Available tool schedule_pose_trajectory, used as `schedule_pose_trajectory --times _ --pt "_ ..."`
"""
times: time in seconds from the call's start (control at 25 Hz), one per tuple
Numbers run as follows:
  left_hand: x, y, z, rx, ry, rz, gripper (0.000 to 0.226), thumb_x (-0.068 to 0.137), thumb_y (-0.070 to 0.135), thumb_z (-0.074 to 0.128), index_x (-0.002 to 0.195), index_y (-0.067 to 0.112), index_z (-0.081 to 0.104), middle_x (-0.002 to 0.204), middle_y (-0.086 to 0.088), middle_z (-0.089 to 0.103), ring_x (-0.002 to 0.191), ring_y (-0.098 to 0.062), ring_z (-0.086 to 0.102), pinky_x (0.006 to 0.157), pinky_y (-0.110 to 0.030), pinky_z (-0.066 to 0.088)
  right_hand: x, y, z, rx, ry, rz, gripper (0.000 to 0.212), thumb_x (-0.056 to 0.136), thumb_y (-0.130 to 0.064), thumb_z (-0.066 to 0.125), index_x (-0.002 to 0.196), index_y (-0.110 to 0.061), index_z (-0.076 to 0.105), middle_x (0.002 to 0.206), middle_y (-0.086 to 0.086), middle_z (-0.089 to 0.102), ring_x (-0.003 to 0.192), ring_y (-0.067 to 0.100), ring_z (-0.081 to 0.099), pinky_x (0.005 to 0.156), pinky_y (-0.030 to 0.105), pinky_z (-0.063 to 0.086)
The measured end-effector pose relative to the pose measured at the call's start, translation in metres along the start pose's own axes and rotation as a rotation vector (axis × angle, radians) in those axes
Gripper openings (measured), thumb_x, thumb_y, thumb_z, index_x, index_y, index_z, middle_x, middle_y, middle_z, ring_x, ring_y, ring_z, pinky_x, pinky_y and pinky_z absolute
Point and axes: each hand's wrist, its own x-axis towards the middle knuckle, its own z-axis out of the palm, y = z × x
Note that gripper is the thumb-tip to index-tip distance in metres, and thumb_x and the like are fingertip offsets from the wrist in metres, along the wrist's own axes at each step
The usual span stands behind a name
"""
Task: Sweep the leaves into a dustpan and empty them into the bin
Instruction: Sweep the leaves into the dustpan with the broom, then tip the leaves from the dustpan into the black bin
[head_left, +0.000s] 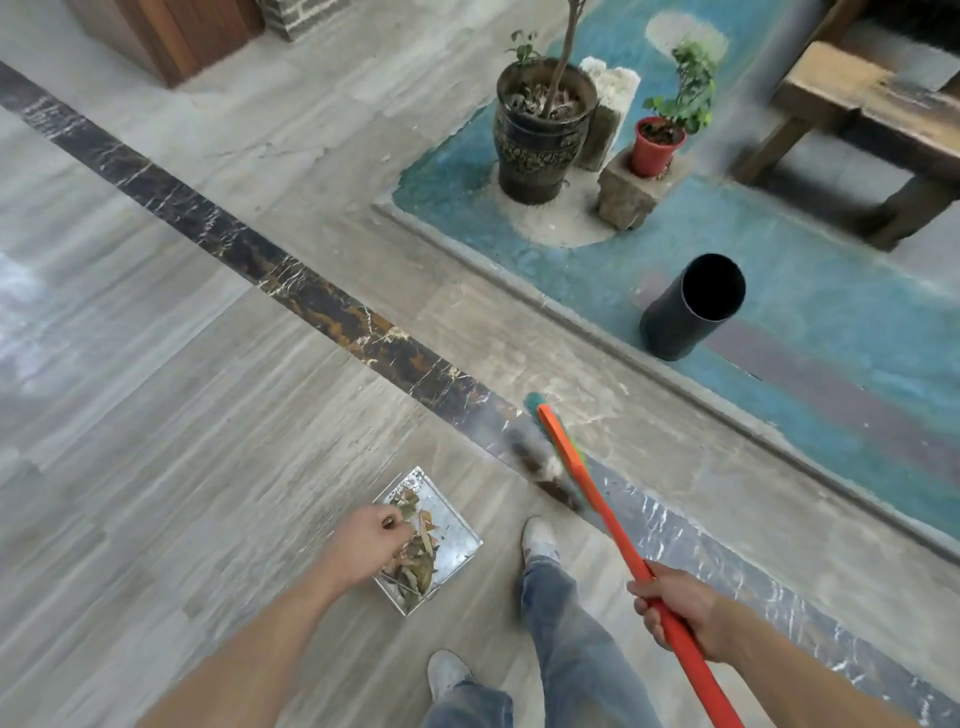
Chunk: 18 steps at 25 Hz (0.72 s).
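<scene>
A shiny metal dustpan (453, 535) hangs just above the grey floor at bottom centre, with several dry brown leaves (415, 556) piled in it. My left hand (366, 543) is closed on the dustpan's handle, which the hand hides. My right hand (672, 605) grips the orange broom handle (613, 530). The broom's head (550, 467) with green and dark bristles is blurred over the dark marble strip, ahead of my feet. A black cylindrical bin (688, 306) stands open on the blue floor past the step, to the upper right of the broom.
A raised stone edge (545, 306) separates the grey tiles from the blue floor. A large dark plant pot (540, 130), a small red pot (655, 148) on a stone block and a wooden bench (872, 114) stand beyond the bin. My feet (540, 538) are between dustpan and broom.
</scene>
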Motion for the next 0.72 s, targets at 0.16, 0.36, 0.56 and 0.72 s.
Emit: schedule_pose_trajectory --times 0.16,0.36,0.56,0.72 --pt "0.000 0.082 -0.035 -0.002 0.016 0.183 0.013 0.089 0.013 0.059 0.077 0.017 0.062 0.074 0.003 0.064 0.062 -0.012 0.055 0.059 -0.026 0.042 -0.027 -0.011 -0.055 0.246 0.104 -0.005 0.021 0.097 -0.007 0.047 0.076 -0.006 0.047 0.050 0.004 0.045 0.026 0.009 0.040 0.029 0.014 0.035" --pt "0.029 0.171 -0.051 0.087 -0.061 0.271 0.009 0.095 0.023 0.055 0.094 0.026 0.064 0.075 0.010 0.060 0.062 -0.011 0.056 0.064 -0.027 0.046 -0.041 -0.037 -0.131 0.475 0.094 -0.082 0.022 0.092 -0.002 0.032 0.081 -0.002 0.051 0.048 0.005 0.037 0.026 0.008 0.034 0.027 0.010 0.025" --pt "0.068 0.280 -0.044 0.175 0.101 0.409 0.026 0.098 0.034 0.050 0.074 0.029 0.060 0.062 0.012 0.060 0.059 -0.004 0.055 0.061 -0.025 0.046 -0.052 -0.064 -0.198 0.826 0.137 -0.135 0.024 0.090 -0.002 0.035 0.068 -0.011 0.037 0.036 0.007 0.041 0.023 0.013 0.041 0.027 0.012 0.031" --pt "0.095 0.373 -0.030 0.164 0.144 0.565 0.033 0.097 0.033 0.054 0.065 0.029 0.056 0.050 0.016 0.053 0.048 0.006 0.049 0.049 -0.009 0.034 -0.067 -0.095 -0.227 0.922 0.094 -0.164 0.024 0.087 0.000 0.038 0.066 -0.011 0.035 0.034 0.002 0.037 0.021 0.009 0.036 0.030 0.010 0.029"
